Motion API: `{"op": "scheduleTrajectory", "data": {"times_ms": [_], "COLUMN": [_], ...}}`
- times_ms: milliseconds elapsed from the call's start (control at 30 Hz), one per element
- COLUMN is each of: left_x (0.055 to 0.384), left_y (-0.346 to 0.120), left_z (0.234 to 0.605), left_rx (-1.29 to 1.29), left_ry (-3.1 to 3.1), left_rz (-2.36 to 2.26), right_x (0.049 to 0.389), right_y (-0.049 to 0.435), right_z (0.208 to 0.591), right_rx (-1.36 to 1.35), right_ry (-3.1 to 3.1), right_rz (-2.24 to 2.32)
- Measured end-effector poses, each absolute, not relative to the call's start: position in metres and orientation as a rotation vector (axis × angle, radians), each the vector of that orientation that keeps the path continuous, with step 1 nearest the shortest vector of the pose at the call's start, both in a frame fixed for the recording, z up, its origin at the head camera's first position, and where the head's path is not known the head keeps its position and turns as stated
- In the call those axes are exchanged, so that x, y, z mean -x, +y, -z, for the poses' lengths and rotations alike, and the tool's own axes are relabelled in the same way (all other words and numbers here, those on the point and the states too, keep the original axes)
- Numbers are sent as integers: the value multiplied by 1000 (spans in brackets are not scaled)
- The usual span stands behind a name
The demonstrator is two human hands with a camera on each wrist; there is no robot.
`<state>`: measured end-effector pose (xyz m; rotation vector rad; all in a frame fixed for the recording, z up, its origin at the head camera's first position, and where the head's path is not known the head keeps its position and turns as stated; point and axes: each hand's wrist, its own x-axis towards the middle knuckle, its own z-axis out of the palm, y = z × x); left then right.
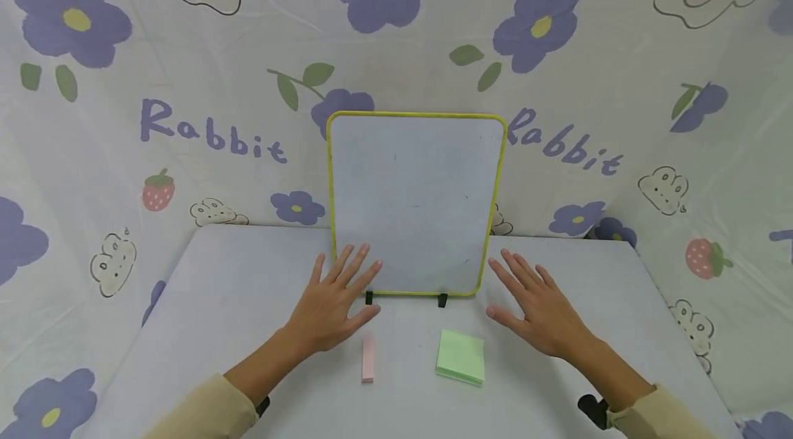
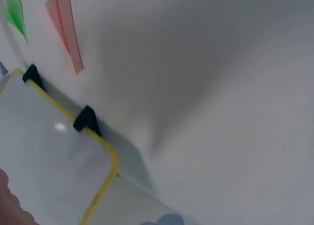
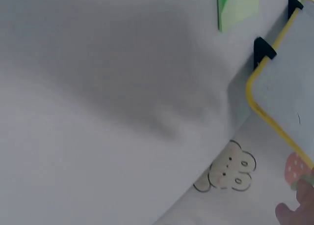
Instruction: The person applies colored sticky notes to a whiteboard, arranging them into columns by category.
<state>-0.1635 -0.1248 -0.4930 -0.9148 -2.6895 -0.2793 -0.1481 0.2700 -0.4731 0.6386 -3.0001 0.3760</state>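
Both hands are held out with fingers spread and nothing in them. In the head view the left hand [image 1: 331, 308] is in front of the lower left corner of a yellow-framed whiteboard [image 1: 416, 205]. Just below its thumb lies a narrow pink sticky-note pad [image 1: 368, 359]. My right hand [image 1: 540, 307] appears to the right of the board, its thumb pointing left. A square light-green sticky-note pad [image 1: 460, 357] lies between the hands, nearer the right one. Only fingertips [image 2: 12, 205] show at the left wrist view's corner, and likewise fingertips [image 3: 298, 208] in the right wrist view.
The whiteboard stands upright on two black feet [image 1: 442, 300] toward the back of a white table [image 1: 248, 287]. Behind and beside the table hangs a cloth [image 1: 421, 67] printed with purple flowers, rabbits and strawberries. Shadows of the hands fall on the tabletop.
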Motion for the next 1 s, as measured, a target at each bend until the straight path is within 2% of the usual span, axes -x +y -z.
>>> {"op": "scheduleTrajectory", "data": {"times_ms": [300,433,733,1000], "left_x": [144,136,121,111], "left_y": [-93,-82,-67,-61], "left_z": [513,520,536,542], "left_rx": [1148,1262,1522,1609], "left_ry": [-2812,-2891,-2967,-2926], "left_rz": [256,296,271,168], "right_x": [128,122,115,108], "right_y": [260,259,260,260], "right_z": [498,511,531,544], "right_rx": [-561,-619,-799,-867], "right_ry": [-3078,-3041,-3076,-3063], "right_rz": [-878,-1027,-1043,-988]}}
